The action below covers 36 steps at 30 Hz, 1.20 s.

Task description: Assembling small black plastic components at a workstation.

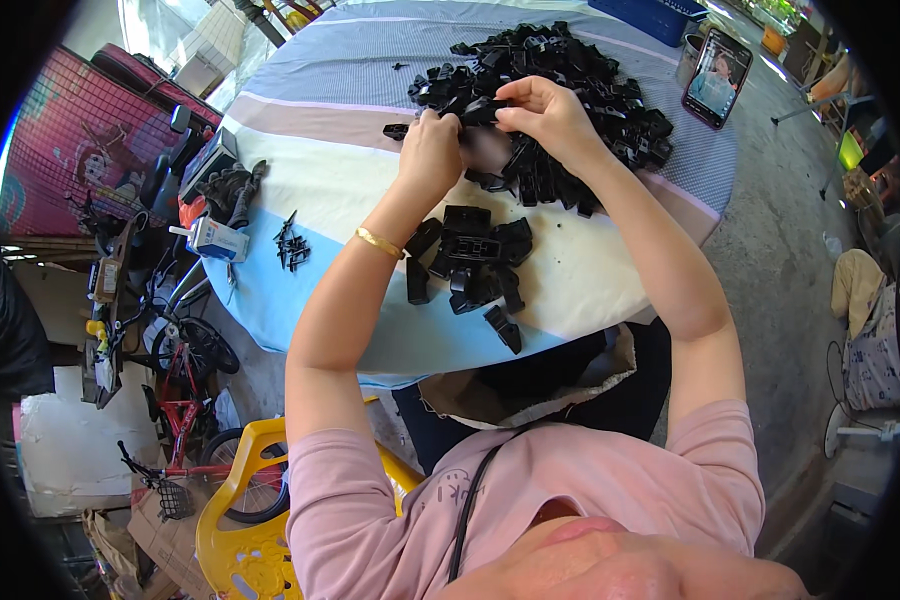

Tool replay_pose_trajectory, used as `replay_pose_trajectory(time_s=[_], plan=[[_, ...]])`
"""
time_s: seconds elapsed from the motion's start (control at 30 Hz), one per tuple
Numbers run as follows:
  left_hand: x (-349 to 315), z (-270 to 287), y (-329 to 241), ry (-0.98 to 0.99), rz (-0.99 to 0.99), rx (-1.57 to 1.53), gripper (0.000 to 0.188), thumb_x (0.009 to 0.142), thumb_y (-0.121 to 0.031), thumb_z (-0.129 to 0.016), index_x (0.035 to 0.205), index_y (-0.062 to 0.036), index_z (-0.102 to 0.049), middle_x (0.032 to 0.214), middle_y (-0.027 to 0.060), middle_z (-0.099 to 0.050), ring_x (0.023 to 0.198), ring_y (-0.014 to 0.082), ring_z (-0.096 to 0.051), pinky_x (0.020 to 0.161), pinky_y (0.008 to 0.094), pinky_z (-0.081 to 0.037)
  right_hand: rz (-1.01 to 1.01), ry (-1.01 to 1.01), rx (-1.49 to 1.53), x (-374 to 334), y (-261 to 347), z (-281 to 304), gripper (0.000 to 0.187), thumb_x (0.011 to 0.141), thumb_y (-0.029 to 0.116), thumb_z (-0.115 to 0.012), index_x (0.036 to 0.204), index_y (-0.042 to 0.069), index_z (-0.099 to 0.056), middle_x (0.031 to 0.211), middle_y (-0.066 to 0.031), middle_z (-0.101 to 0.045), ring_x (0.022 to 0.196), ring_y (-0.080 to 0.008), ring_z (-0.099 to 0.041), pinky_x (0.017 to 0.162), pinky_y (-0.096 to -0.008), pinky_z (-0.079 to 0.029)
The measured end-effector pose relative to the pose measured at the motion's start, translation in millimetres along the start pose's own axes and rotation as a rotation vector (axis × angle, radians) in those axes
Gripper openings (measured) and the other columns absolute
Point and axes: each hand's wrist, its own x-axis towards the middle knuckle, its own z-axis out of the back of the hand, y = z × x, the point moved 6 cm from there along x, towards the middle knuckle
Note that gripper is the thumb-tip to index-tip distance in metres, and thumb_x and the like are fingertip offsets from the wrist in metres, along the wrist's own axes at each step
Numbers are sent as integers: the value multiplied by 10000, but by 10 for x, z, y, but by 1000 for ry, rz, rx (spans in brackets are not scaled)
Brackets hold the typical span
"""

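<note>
Over the cloth-covered table (330, 170), both hands meet at a small black plastic part (483, 110). My left hand (432, 150) is closed around its left end, fingertips bent in and partly hidden. My right hand (552, 120) pinches the right end between thumb and fingers. Just beyond and to the right of them spreads a big heap of similar black plastic parts (610, 110). Nearer to me, between my forearms, lies a smaller group of black box-like parts (472, 248). One loose black part (503, 329) rests close to the table's near edge.
Left on the table are small black pins (292, 246), a white-and-blue box (218, 240) and dark gloves (232, 192). A phone (718, 78) leans against a cup at the far right, near a blue basket (650, 18). An open sack (540, 385) sits at my lap.
</note>
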Motion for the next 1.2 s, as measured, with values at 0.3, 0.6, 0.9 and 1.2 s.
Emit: replay_pose_trajectory(time_s=[0.3,0.6,0.9,1.2], plan=[[-276,349,-7,33,78,-907,436,720,-74,-711,1100,15,-516,812,60,-590,771,123,-581,645,253,-488,306,183,-57,-146,225,-302,337,810,22,-611,1139,7,-540,1042,-70,-605,952,-122,-575,827,-253,-480],[-361,329,98,-21,340,-1667,322,755,1,-675,1059,43,-577,881,83,-621,762,133,-598,732,233,-495,116,49,102,-200,260,-323,305,814,54,-623,1105,-12,-561,1019,-85,-616,915,-132,-603,830,-244,-485],[-400,388,76,-128,423,-1649,369,782,2,-643,1122,58,-511,847,77,-593,757,177,-615,761,315,-557,301,-19,31,-305,353,-368,336,805,85,-646,1121,13,-555,1010,-111,-630,893,-136,-610,783,-256,-506],[-431,421,14,-96,426,-1686,377,784,-28,-653,1133,42,-527,837,51,-596,774,130,-599,770,252,-512,721,-178,-619,-465,624,-467,480,668,139,-749,1106,88,-559,974,-57,-655,877,-208,-629,763,-283,-500]])
